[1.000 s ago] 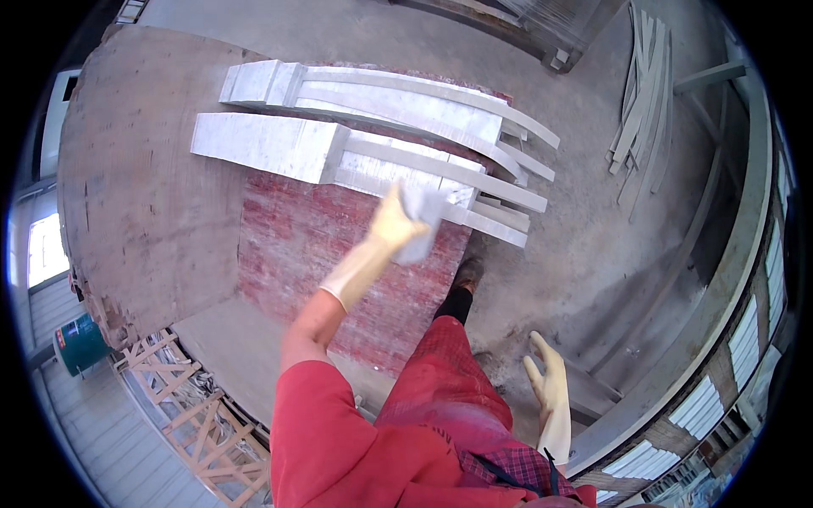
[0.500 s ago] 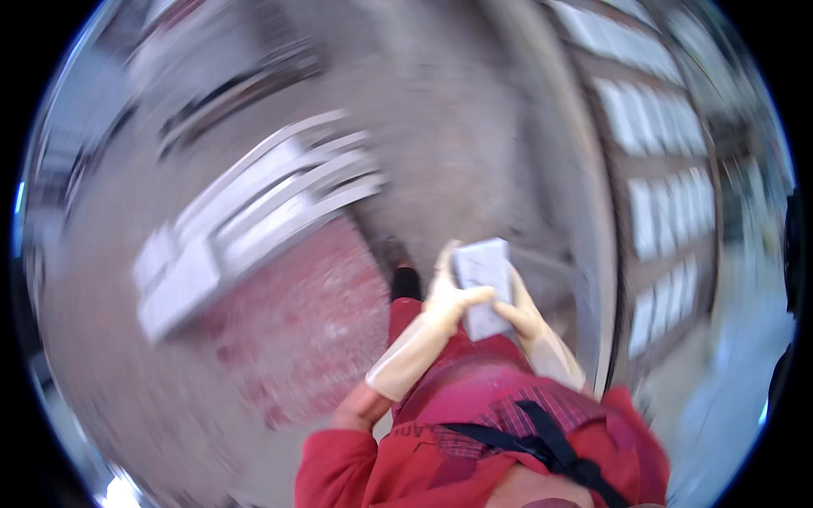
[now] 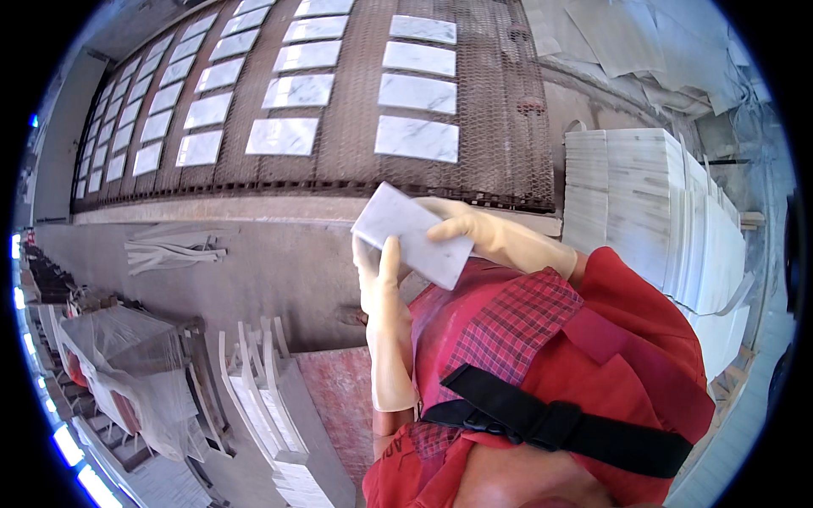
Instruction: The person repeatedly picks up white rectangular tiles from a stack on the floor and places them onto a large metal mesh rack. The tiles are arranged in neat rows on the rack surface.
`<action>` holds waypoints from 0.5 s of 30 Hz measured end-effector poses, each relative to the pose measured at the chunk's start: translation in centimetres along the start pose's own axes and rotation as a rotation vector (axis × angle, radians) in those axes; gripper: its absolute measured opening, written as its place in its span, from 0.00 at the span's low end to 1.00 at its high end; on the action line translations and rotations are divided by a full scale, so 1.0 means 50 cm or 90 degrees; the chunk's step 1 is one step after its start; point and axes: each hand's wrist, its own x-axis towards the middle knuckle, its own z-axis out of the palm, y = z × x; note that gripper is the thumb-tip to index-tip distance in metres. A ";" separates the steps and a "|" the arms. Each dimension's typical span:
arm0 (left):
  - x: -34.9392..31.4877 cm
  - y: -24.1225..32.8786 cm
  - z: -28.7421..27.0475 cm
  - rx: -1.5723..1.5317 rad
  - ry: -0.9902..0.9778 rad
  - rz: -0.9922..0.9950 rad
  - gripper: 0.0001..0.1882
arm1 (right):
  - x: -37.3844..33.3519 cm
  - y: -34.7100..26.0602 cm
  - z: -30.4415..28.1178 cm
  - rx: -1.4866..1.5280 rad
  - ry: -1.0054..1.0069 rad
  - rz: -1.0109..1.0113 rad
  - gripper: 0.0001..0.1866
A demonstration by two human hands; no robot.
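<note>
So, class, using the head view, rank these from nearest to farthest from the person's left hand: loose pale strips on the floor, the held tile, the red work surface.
From the left hand:
1. Held tile: in its grasp.
2. Red work surface: below the hand in the picture, slightly left.
3. Loose pale strips: well off to the left, on the floor.

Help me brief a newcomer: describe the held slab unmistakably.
Find the brown mesh bed at the top. By its near edge, the left hand and right hand grip a pale rectangular slab. The white tiles lie on the mesh; only this is held.
</note>
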 end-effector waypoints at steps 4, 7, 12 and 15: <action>0.012 0.019 0.085 -0.045 -0.106 0.042 0.36 | -0.115 -0.106 -0.081 -0.014 0.102 -0.045 0.57; 0.037 0.012 0.081 -0.070 -0.030 0.085 0.31 | -0.184 -0.148 -0.186 -0.136 0.236 -0.049 0.57; 0.074 -0.025 0.022 -0.039 0.229 0.103 0.33 | -0.259 -0.219 -0.332 -0.301 0.318 0.033 0.61; 0.139 -0.074 -0.031 -0.036 0.357 0.131 0.34 | -0.265 -0.246 -0.392 -0.373 0.281 0.080 0.63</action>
